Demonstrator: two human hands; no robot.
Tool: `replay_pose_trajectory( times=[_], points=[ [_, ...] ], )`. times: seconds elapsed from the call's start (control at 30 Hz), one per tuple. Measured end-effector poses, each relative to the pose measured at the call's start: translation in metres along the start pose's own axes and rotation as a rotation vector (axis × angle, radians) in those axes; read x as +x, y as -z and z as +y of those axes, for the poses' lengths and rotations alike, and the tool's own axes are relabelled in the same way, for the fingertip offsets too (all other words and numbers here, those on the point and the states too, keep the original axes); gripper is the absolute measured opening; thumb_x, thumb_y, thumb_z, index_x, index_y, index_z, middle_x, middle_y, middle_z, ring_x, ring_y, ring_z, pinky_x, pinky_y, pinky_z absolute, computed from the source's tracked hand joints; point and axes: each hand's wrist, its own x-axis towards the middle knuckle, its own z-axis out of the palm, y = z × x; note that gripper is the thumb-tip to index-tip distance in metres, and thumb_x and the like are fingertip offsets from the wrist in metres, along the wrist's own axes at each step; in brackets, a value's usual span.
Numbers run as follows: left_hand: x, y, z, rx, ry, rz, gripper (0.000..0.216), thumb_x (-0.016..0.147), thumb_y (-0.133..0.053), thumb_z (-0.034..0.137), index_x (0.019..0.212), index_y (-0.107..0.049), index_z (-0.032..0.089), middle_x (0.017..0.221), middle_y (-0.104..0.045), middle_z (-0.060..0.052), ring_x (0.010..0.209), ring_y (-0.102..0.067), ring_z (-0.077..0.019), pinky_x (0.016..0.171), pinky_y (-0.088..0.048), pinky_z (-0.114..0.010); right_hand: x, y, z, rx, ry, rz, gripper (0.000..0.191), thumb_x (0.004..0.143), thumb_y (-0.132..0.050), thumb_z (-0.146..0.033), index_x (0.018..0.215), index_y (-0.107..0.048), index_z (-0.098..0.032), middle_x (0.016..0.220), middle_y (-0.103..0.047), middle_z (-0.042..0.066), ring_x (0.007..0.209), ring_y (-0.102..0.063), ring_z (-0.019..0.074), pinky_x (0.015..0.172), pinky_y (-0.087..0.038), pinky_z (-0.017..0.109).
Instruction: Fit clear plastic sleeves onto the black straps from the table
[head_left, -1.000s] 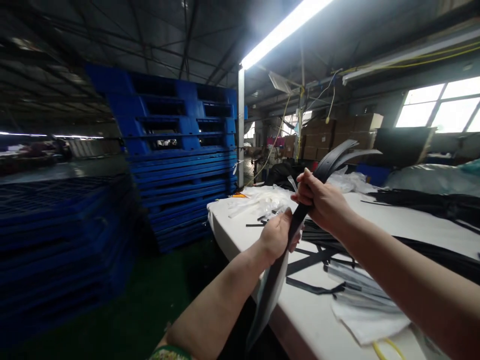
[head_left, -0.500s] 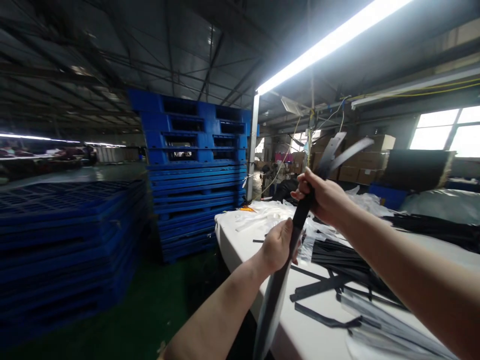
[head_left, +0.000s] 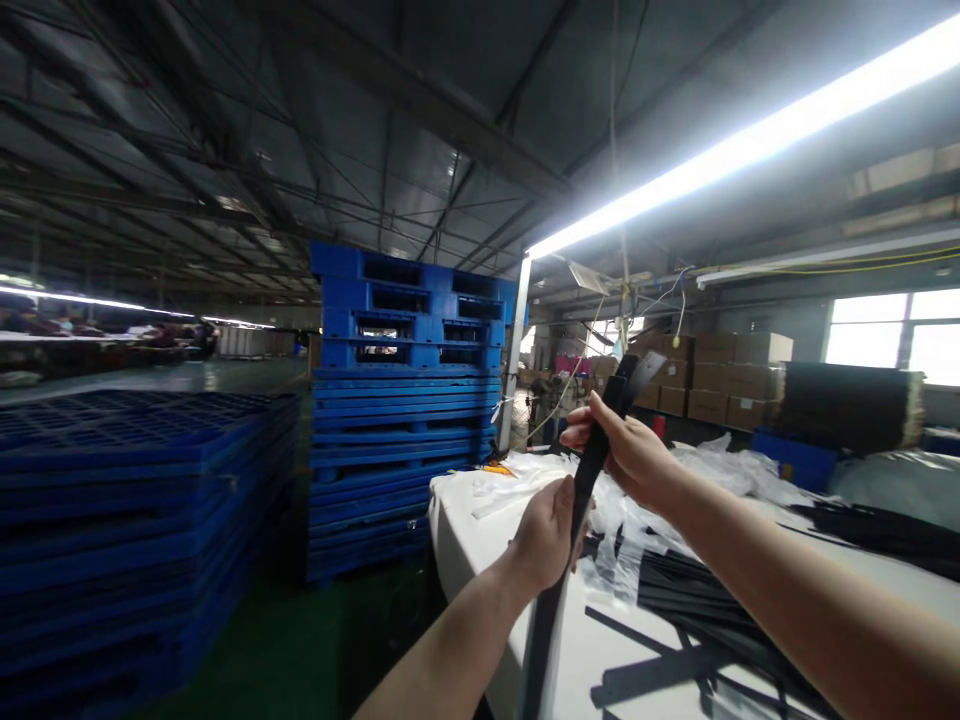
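Note:
Both my hands grip a long black strip (head_left: 590, 462), which slants up and away over the edge of the white table. My left hand (head_left: 545, 532) wraps round its middle, thumb on top. Higher up, my right hand (head_left: 626, 445) holds it between thumb and fingers. Past my right hand the strip's end shows more than one layer, with a paler grey piece (head_left: 646, 378) beside the black. Its lower end runs out of view at the bottom. On the table to the right lies a pile of black strips (head_left: 705, 605).
Crumpled clear plastic (head_left: 615, 560) lies on the white table (head_left: 465, 520), with an orange-handled tool (head_left: 495, 469) near its far corner. Stacks of blue pallets (head_left: 405, 440) stand left and behind. A metal post (head_left: 515, 350) rises at the table's far end. Cardboard boxes (head_left: 724, 375) are stacked at the back.
The view has tilted up, so the scene sits lower. The loose pale strip ends that fanned out above my right hand are now closer together. Both hands keep hold of the strip.

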Motion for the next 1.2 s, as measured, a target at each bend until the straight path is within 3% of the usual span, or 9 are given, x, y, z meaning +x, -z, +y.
replay_pose_trajectory(
  times=[0.13,0.23,0.33,0.47,0.73,0.9,1.03,1.2],
  points=[
    [0.001,0.0,0.007,0.01,-0.006,0.048,0.067,0.081,-0.034,0.085,0.081,-0.046,0.019,0.052,-0.041,0.008,0.034,-0.032,-0.0042,0.031,-0.027,-0.016,-0.011,0.001,0.002,-0.057,-0.014,-0.056,0.045,0.091,-0.058,-0.055,0.097,-0.07,-0.011,0.083,-0.076,0.012,0.077,-0.072,0.0193,0.076,-0.056,0.028],
    [-0.001,0.0,0.007,0.011,0.004,0.05,0.066,0.081,-0.034,0.084,0.08,-0.046,0.019,0.051,-0.039,0.009,0.035,-0.031,-0.0042,0.032,-0.026,-0.015,-0.012,0.006,-0.013,-0.098,0.062,0.037,0.047,0.093,-0.052,-0.057,0.1,-0.07,-0.014,0.084,-0.076,0.011,0.082,-0.073,0.022,0.078,-0.057,0.032],
    [-0.004,-0.001,0.007,0.01,0.0,0.039,0.066,0.082,-0.033,0.084,0.08,-0.046,0.019,0.05,-0.038,0.009,0.034,-0.031,-0.0046,0.032,-0.025,-0.016,-0.011,0.01,-0.022,-0.181,0.121,0.077,0.05,0.086,-0.059,-0.062,0.095,-0.071,-0.015,0.079,-0.076,0.011,0.083,-0.073,0.025,0.075,-0.058,0.035],
    [-0.003,-0.003,0.01,-0.019,-0.017,0.059,0.063,0.082,-0.036,0.082,0.08,-0.045,0.02,0.05,-0.04,0.009,0.034,-0.031,-0.0052,0.032,-0.027,-0.017,-0.019,0.006,-0.012,-0.283,0.168,0.039,0.06,0.071,-0.068,-0.072,0.091,-0.074,-0.015,0.079,-0.076,0.011,0.083,-0.073,0.0279,0.074,-0.057,0.037],
    [-0.004,0.001,0.012,-0.019,-0.035,0.057,0.061,0.086,-0.037,0.079,0.082,-0.047,0.019,0.051,-0.041,0.009,0.034,-0.032,-0.005,0.034,-0.028,-0.018,-0.032,0.008,0.006,-0.308,0.099,-0.029,0.065,0.066,-0.069,-0.075,0.09,-0.073,-0.015,0.074,-0.074,0.01,0.083,-0.072,0.0295,0.074,-0.056,0.038],
    [-0.009,0.003,0.001,0.071,-0.018,0.037,0.059,0.09,-0.033,0.075,0.081,-0.049,0.019,0.051,-0.042,0.007,0.035,-0.034,-0.0062,0.037,-0.029,-0.019,-0.022,0.016,-0.015,-0.226,0.193,0.089,0.055,0.073,-0.07,-0.065,0.103,-0.065,-0.019,0.075,-0.074,0.005,0.075,-0.072,0.0235,0.067,-0.056,0.033],
    [-0.016,0.001,-0.007,0.153,-0.012,-0.021,0.059,0.09,-0.032,0.074,0.075,-0.048,0.02,0.05,-0.043,0.006,0.038,-0.038,-0.0082,0.04,-0.029,-0.021,-0.009,0.029,-0.028,-0.299,0.333,0.228,0.067,0.074,-0.075,-0.054,0.129,-0.052,-0.023,0.075,-0.072,0.0,0.062,-0.069,0.0197,0.058,-0.053,0.03],
    [-0.019,-0.001,-0.009,0.161,0.004,-0.035,0.058,0.092,-0.031,0.072,0.078,-0.05,0.02,0.051,-0.045,0.005,0.038,-0.038,-0.0087,0.04,-0.028,-0.022,-0.003,0.047,-0.016,-0.48,0.366,0.269,0.05,0.079,-0.065,-0.059,0.108,-0.068,-0.018,0.071,-0.072,0.004,0.067,-0.07,0.0206,0.064,-0.053,0.031]
  ],
)
